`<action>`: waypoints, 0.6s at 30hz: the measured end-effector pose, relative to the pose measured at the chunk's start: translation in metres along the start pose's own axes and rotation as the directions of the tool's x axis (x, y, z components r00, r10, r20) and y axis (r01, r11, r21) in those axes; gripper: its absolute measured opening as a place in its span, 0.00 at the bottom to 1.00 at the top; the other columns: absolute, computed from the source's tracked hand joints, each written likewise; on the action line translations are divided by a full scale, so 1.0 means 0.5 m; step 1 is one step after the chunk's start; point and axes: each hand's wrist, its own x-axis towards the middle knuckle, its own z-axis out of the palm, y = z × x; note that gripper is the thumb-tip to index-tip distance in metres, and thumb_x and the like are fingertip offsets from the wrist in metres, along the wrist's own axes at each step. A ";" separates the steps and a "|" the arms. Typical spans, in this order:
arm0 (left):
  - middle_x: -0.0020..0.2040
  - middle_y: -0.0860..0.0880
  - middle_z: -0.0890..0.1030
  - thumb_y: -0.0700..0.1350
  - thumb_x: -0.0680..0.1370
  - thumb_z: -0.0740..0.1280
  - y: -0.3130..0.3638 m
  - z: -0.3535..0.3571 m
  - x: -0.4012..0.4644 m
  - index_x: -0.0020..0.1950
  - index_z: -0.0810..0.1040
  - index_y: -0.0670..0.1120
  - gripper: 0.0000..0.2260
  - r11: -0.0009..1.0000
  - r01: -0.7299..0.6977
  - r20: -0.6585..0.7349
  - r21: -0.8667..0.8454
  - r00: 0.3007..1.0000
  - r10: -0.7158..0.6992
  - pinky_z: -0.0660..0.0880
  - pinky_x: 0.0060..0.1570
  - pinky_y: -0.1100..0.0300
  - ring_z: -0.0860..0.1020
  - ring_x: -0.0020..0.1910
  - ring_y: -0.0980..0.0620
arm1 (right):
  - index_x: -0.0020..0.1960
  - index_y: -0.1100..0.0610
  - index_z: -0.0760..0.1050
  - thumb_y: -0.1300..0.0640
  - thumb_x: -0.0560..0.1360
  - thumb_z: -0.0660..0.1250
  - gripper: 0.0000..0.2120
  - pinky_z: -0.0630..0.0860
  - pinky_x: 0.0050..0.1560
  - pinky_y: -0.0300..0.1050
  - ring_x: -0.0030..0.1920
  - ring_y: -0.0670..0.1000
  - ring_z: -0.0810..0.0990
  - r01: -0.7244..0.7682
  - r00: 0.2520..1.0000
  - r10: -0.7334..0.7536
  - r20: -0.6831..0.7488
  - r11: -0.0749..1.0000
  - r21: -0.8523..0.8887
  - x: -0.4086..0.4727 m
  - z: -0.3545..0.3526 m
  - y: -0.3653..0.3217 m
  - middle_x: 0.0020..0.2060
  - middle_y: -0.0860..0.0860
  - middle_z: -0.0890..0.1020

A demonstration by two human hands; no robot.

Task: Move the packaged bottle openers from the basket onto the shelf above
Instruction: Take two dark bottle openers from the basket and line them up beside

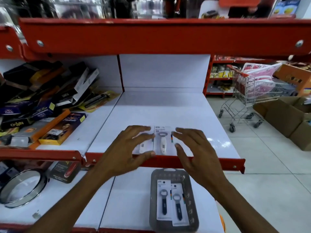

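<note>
Two packaged white-handled bottle openers lie side by side near the front edge of the white shelf (168, 106): one (162, 140) in full view, the other (142, 147) partly hidden under my left hand (127, 148). My left hand hovers over them with fingers spread. My right hand (193, 148) is open just right of the packs, holding nothing. On the lower shelf a grey basket (193, 221) holds two packaged dark-handled openers, one (163, 200) on the left and one (178, 206) on the right.
Piled boxed goods (45, 98) fill the shelf section to the left. A round glass-lidded pan (21, 187) and a dark packet (65, 170) sit lower left. A shopping trolley (249, 91) and cardboard boxes (286, 118) stand on the tiled floor at right. A red shelf edge (151, 34) runs overhead.
</note>
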 end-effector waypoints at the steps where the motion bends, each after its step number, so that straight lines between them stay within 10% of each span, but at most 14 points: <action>1: 0.69 0.57 0.76 0.62 0.78 0.67 0.022 0.012 -0.028 0.67 0.76 0.56 0.20 0.998 -0.066 -0.064 -0.005 0.996 0.066 0.69 0.68 0.59 0.71 0.70 0.56 | 0.62 0.48 0.75 0.47 0.79 0.59 0.15 0.70 0.64 0.37 0.63 0.46 0.75 0.047 0.998 -0.048 -0.047 0.999 -0.014 -0.036 -0.007 0.003 0.61 0.46 0.80; 4: 0.57 0.55 0.81 0.54 0.79 0.68 0.072 0.084 -0.118 0.59 0.80 0.52 0.11 0.982 -0.185 -0.081 -0.044 0.980 0.181 0.72 0.59 0.64 0.77 0.58 0.58 | 0.55 0.52 0.78 0.50 0.77 0.63 0.10 0.80 0.56 0.44 0.53 0.49 0.82 0.083 0.996 -0.082 0.022 0.993 -0.083 -0.157 0.013 0.045 0.52 0.48 0.85; 8: 0.64 0.58 0.79 0.59 0.78 0.65 0.078 0.213 -0.180 0.67 0.75 0.58 0.18 0.996 0.041 0.362 -0.081 0.932 -0.009 0.71 0.63 0.68 0.74 0.62 0.60 | 0.58 0.49 0.78 0.54 0.71 0.74 0.16 0.82 0.55 0.46 0.52 0.51 0.85 -0.135 0.883 0.200 0.424 0.975 -0.179 -0.254 0.102 0.110 0.55 0.48 0.85; 14: 0.80 0.47 0.63 0.61 0.68 0.78 -0.023 0.413 -0.127 0.80 0.57 0.48 0.49 0.968 0.240 0.712 0.077 0.667 -0.222 0.67 0.72 0.55 0.67 0.76 0.45 | 0.73 0.53 0.60 0.46 0.66 0.77 0.43 0.68 0.72 0.50 0.70 0.56 0.72 -0.128 0.544 0.276 0.792 0.961 -0.247 -0.236 0.262 0.197 0.72 0.52 0.71; 18: 0.82 0.48 0.60 0.63 0.58 0.82 -0.067 0.512 -0.090 0.81 0.48 0.52 0.62 0.963 0.230 0.764 0.139 0.594 -0.252 0.68 0.73 0.50 0.64 0.78 0.42 | 0.78 0.57 0.48 0.48 0.68 0.76 0.50 0.46 0.79 0.59 0.79 0.61 0.48 0.089 0.493 0.239 0.836 0.943 -0.322 -0.201 0.337 0.233 0.79 0.57 0.53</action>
